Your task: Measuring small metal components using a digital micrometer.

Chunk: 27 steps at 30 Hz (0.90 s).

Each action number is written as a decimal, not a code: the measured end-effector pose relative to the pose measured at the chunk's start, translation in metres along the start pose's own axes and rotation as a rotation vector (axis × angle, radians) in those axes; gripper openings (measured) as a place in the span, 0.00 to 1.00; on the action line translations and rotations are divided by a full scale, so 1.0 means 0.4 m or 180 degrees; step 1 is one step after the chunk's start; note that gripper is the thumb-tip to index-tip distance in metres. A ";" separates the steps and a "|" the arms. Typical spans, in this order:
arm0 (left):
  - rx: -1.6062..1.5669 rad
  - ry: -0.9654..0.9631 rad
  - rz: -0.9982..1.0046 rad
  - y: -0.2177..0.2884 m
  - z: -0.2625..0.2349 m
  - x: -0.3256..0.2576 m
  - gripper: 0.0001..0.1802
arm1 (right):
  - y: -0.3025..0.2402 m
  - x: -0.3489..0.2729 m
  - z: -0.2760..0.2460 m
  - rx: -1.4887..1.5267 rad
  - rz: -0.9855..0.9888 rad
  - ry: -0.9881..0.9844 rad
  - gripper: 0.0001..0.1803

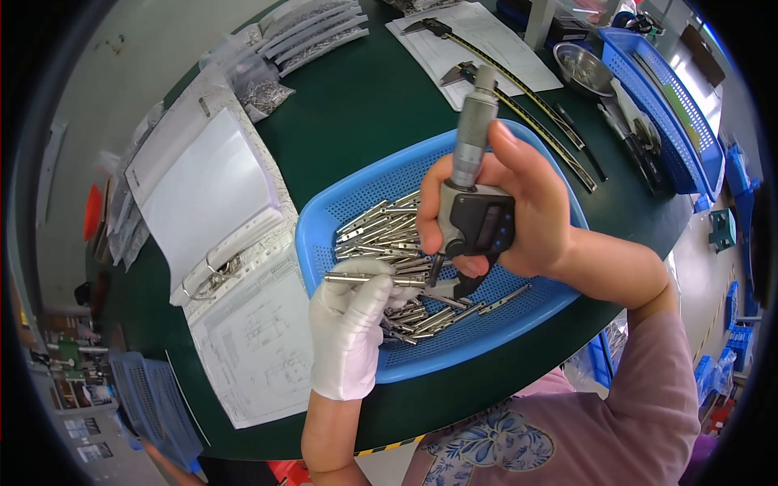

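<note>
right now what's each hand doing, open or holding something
Left hand: gloved, closed on a metal rod.
Right hand: bare, closed around a digital micrometer.

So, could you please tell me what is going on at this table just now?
The white-gloved left hand holds a slim metal rod roughly level above a blue basket of similar metal parts. The bare right hand grips a micrometer, its measuring end close to the rod's right end; whether they touch is hard to tell. An open binder lies left of the basket, and two calipers lie beyond it.
</note>
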State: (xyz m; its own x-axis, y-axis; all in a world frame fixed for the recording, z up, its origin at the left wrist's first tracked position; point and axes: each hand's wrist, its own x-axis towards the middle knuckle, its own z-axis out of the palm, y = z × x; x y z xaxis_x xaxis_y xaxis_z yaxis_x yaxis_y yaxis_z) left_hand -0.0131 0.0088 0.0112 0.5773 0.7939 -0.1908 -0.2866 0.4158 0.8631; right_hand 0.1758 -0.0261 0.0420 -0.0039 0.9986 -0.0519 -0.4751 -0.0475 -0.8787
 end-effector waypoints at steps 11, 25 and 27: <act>0.0130 0.0039 0.0037 -0.002 0.010 0.003 0.09 | -0.005 0.008 -0.012 0.0390 0.0611 -0.0125 0.41; 0.0236 -0.0062 0.0017 -0.001 0.010 -0.002 0.09 | 0.005 -0.001 -0.001 0.0735 0.0519 -0.0036 0.38; 0.0249 -0.0047 -0.0001 0.002 0.012 -0.006 0.09 | -0.007 -0.004 0.007 0.0412 0.0468 -0.0065 0.39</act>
State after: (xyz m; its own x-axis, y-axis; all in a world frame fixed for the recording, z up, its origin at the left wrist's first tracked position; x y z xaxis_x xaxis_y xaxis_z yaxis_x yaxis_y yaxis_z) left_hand -0.0110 0.0053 0.0146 0.5888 0.7869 -0.1848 -0.2260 0.3798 0.8970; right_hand 0.1746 -0.0276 0.0462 -0.0988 0.9814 -0.1644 -0.5773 -0.1911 -0.7939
